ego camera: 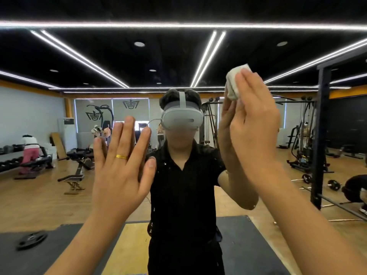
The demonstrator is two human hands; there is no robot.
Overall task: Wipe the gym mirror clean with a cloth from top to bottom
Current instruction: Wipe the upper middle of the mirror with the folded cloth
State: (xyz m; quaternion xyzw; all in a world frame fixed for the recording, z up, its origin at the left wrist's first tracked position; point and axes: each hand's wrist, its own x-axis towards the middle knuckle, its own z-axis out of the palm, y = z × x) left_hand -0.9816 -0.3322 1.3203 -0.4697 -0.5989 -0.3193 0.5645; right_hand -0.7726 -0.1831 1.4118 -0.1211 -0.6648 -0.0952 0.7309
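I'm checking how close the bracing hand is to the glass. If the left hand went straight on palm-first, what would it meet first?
The mirror itself. The left hand is open, fingers spread, and its reflected fingertips appear to meet it, so it looks already flat on the glass, though depth is hard to judge.

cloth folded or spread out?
Folded. The white cloth is a compact wad under the right hand, pressed against the mirror.

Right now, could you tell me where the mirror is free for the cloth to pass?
Free: the mirror above the left hand, left of the cloth. Crowded: low between both hands.
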